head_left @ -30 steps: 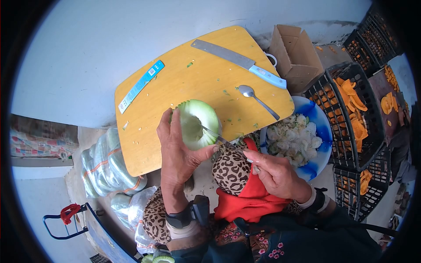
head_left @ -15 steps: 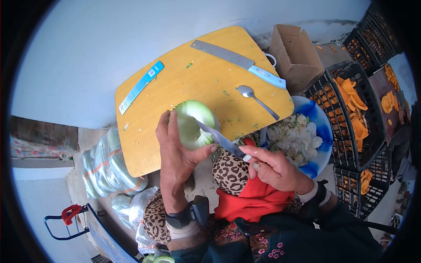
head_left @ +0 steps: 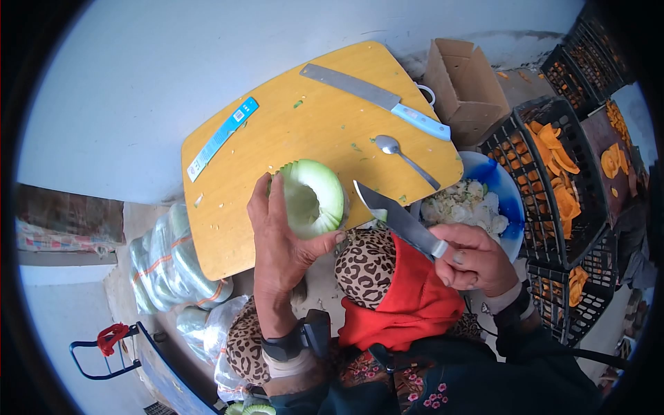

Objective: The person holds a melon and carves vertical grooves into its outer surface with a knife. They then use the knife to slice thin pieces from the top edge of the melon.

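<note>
My left hand (head_left: 282,238) steadies a hollowed pale-green melon (head_left: 328,188) at the near edge of the yellow table, fingers along its left side and thumb below. The melon's open hollow faces me, and its rim has notched, zigzag cuts on the upper left and lower right. In my right hand (head_left: 481,261) is a knife (head_left: 402,223), gripped by its white handle, the blade pointing up and left, apart from the melon. A small pale-green piece (head_left: 379,214) clings to the blade.
On the yellow table (head_left: 277,124) lie a large knife (head_left: 366,90), a blue-and-white knife sleeve (head_left: 225,138) and a spoon (head_left: 389,145). A blue-white basin (head_left: 510,200) holds pale scraps. Black crates (head_left: 508,131) with orange slices, a cardboard box (head_left: 467,90) and plastic-wrapped bundles (head_left: 173,263) stand around.
The knife has come out of the melon's hollow and moved right with my right hand, now bearing a small piece. My left hand and the melon have barely shifted.
</note>
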Action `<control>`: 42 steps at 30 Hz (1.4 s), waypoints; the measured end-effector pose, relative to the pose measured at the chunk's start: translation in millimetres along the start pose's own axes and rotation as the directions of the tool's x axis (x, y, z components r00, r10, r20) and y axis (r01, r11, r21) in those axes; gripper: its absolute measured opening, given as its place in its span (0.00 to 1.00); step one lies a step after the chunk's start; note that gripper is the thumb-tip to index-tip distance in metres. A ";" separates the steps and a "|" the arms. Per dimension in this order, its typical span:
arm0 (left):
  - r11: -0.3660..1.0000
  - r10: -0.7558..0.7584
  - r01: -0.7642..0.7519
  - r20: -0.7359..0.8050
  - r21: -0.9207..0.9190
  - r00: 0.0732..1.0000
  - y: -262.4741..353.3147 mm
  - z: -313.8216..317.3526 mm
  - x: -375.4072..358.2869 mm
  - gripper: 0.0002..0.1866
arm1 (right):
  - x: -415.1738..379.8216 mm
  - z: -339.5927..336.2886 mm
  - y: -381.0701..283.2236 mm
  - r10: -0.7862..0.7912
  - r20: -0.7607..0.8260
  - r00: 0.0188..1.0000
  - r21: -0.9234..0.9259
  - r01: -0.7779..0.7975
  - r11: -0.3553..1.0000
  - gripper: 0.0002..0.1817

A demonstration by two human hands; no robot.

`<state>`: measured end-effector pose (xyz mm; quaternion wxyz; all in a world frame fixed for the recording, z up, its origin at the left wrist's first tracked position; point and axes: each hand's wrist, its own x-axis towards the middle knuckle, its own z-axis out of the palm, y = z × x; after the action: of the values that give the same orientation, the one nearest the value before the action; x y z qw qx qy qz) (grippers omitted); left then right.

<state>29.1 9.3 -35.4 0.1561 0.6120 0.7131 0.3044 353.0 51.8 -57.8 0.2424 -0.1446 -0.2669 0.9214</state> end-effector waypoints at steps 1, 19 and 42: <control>1.000 -0.004 0.004 0.002 0.006 1.000 1.3 -0.8 -0.2 0.68 | 0.8 -0.3 2.9 -0.184 -0.080 0.980 -0.445 0.130 0.886 0.25; 0.961 0.084 -0.112 0.117 0.253 0.990 25.0 -10.7 -0.7 0.67 | 50.4 18.9 48.6 -0.779 0.085 0.621 -0.994 0.104 -0.025 0.31; 0.997 -0.018 0.016 0.019 0.076 1.000 5.9 -6.3 -3.1 0.70 | 14.6 41.5 35.3 -0.493 0.192 0.848 -0.974 0.227 0.011 0.28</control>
<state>30.5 5.2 -27.3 0.1422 0.6143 0.7278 0.2695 311.3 15.8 -45.7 0.3389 -0.2860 -0.8037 0.3968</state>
